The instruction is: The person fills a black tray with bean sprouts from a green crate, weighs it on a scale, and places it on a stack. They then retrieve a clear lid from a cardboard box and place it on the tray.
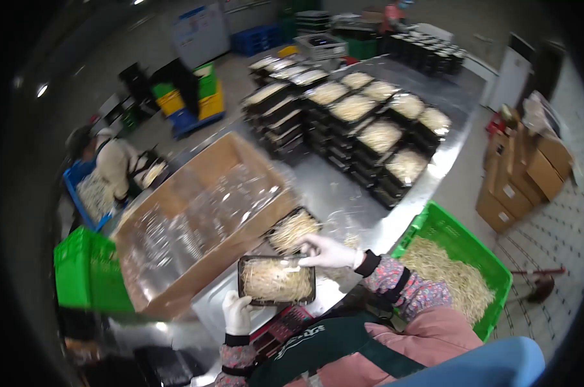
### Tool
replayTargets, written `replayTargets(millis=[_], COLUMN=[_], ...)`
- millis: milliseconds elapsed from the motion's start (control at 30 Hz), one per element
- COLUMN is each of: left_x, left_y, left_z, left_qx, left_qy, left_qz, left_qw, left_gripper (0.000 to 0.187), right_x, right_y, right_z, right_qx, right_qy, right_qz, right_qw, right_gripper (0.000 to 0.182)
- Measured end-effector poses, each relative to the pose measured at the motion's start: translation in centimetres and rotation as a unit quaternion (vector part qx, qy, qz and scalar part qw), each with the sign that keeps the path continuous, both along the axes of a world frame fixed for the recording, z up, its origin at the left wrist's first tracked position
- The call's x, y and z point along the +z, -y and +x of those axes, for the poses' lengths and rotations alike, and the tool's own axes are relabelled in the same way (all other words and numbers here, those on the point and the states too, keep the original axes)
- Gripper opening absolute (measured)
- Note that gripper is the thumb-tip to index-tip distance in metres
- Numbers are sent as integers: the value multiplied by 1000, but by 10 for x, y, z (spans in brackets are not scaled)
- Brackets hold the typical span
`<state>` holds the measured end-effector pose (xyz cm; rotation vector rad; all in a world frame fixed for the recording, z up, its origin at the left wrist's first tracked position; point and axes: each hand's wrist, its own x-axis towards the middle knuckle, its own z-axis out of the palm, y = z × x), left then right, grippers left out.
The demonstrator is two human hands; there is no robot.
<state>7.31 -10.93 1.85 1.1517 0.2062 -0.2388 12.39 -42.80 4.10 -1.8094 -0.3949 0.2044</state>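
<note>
A black tray of bean sprouts (276, 281), its top shiny, is in front of my body. My white-gloved left hand (238, 313) grips its lower left corner, fingers closed on the rim. At its upper right corner is my white-gloved right hand (329, 251), the fingers bent and pinching near the rim. Just beyond, a second black tray of sprouts (294, 230) rests on the metal table, close to my right fingertips. Beneath the held tray is a pale flat surface (213, 308), perhaps a scale, partly hidden.
A cardboard box (261, 218) of clear plastic lids stands at left. Stacked filled trays (379, 137) cover the far table (458, 90). A green crate (503, 278) of loose sprouts is at right, cardboard boxes (517, 174) beyond. A co-worker (121, 161) bends over a blue crate (73, 193).
</note>
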Motion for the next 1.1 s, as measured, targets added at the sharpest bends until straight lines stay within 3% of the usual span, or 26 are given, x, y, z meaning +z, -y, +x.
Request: replayTargets(millis=[67,100,167,200,233,267,300,333,367,400,467,533,600,667,733,800,867,933,967,1000,1067,1100], left_x=[-5,-5,23,34,35,32,28,24,21,20,17,5,-6,-21,-29,-25,-26,-41,-61,-43,-74,-84], left_y=[30,55,93,105,109,110,110,111,113,116,122,128,133,128,123,125,130,136,135,148,143,140], left_z=[14,21,28,32,37,42,47,51,53,56,60,65,72,74,71,69,68,70,77,77,85,88], left_qx=[-61,-67,-110,-113,-128,-131,-134,-136,-126,-124,-122,-121,-119,-79,-76,-28,-19,-9,-4,13,32,32], left_qy=[-1,13,34,41,48,48,49,50,47,44,26,18,16,18,35,-18,-35,9,29,28,24,41], left_qz=[-14,16,-53,-90,-79,-79,-56,-32,-8,-8,9,18,25,74,101,133,131,116,137,122,120,161], left_qw=[998,998,992,989,987,987,988,989,991,991,992,992,992,994,991,991,991,993,990,992,992,986], left_gripper=[21,22,35,41,47,47,45,43,41,41,37,35,34,34,35,37,42,48,53,55,58,60], right_x=[14,6,-17,0,0,-3,20,18,8,1,-11,-81,-43,-48,-33,10,25,-2,-9,-10,-14,-16], right_y=[18,32,56,79,102,132,154,192,222,258,314,381,358,368,357,325,307,304,303,303,305,306], right_z=[-6,-10,-13,-22,-23,-22,-32,-30,-13,0,27,69,71,83,80,67,71,84,84,83,83,83], right_qx=[79,60,-63,-136,-221,-294,-409,-460,-536,-553,-616,-681,-701,-691,-698,-673,-562,-413,-414,-412,-407,-405], right_qy=[0,3,-3,-83,-20,32,-20,17,154,181,171,115,12,65,114,184,276,147,139,135,98,109], right_qz=[-15,-21,90,111,133,159,191,200,224,282,279,109,139,5,-96,-339,-406,-562,-571,-581,-552,-561], right_qw=[997,998,994,981,966,942,892,865,799,763,716,715,699,720,701,631,666,702,695,689,721,714], right_gripper=[38,38,34,32,30,28,29,32,30,26,28,42,52,62,82,78,71,67,66,65,65,66])
